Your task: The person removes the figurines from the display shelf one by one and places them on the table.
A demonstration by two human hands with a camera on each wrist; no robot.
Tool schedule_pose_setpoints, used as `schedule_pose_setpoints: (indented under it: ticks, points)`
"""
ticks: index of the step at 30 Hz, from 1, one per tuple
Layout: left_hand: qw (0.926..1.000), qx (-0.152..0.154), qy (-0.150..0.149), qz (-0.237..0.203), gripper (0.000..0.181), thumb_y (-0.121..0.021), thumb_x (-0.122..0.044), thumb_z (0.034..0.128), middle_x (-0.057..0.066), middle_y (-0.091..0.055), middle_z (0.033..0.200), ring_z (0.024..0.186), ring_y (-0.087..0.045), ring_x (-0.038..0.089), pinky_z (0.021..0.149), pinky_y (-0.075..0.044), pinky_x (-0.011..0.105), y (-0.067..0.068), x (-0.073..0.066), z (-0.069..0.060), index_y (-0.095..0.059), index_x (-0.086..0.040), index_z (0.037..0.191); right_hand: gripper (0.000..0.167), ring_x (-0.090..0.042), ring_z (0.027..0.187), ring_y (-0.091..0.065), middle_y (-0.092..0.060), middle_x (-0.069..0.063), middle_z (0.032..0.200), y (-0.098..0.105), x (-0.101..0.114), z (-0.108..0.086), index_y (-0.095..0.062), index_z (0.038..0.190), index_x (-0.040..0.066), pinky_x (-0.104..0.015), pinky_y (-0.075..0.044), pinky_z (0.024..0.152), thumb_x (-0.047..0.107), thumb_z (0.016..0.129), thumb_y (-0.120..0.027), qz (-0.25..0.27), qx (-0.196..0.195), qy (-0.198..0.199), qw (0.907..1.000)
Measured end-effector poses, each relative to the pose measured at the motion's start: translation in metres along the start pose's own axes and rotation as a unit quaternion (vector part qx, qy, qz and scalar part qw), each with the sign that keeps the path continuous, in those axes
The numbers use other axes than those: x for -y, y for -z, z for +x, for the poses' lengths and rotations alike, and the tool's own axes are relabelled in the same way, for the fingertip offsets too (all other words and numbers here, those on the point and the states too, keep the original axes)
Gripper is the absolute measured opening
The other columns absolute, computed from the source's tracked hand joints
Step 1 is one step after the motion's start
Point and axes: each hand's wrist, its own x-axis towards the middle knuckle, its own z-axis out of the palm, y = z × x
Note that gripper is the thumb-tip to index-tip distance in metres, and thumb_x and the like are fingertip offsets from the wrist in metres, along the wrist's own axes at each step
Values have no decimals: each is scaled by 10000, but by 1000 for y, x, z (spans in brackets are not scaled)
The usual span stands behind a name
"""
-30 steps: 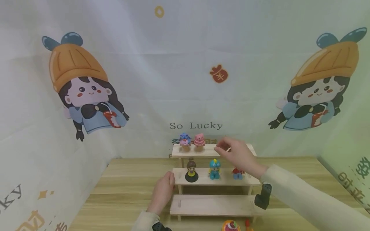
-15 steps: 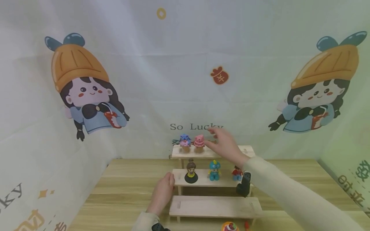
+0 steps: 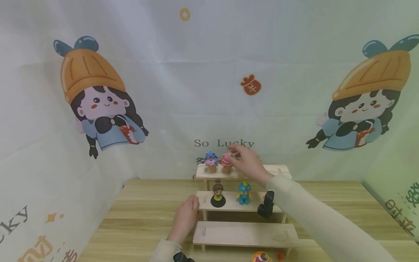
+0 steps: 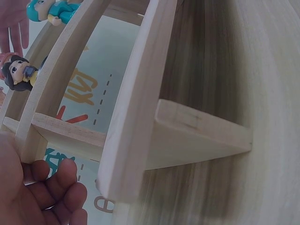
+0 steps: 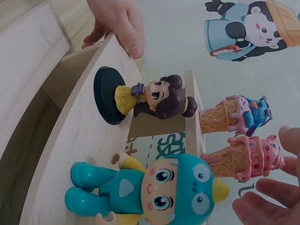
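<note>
My right hand reaches over the top step, its thumb and fingers spread beside a pink ice cream cone figurine. In the right wrist view a gap shows between the fingers and the pink figurine. Left of it stands a blue-topped ice cream cone figurine. My left hand grips the left end of the wooden stepped stand, thumb on the board and fingers curled beneath. A brown-haired doll in yellow and a turquoise figure stand on the step below.
A red and blue figure on the same step is mostly hidden by the black right wrist camera. Near the bottom edge lie an orange round toy and a small red thing. A printed cloth hangs behind.
My right hand has moved left along the top step to the pink figurine, and its fingers have spread. My left hand stays on the stand's end.
</note>
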Motion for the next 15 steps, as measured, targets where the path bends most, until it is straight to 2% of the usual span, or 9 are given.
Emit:
schedule_pose_setpoints:
  ticks: [7, 15]
  points:
    - [10000, -37, -61, 62, 271, -336, -217, 1028, 1, -509, 628, 544, -433, 129, 509, -359, 282, 1, -1, -1, -479, -101, 830, 390, -239, 1046, -614, -637, -99, 1184, -4, -3, -1, -549, 1285, 71, -405, -491, 903, 248, 942, -604, 1, -34, -92, 10000]
    - [10000, -46, -66, 59, 277, -331, -225, 1029, -4, -502, 624, 543, -428, 125, 513, -357, 283, 1, -1, -1, -477, -101, 829, 357, -235, 1026, -620, -651, -92, 1140, -7, -5, 0, -577, 1238, 87, -397, -503, 876, 301, 953, -581, 72, -123, -129, 9998]
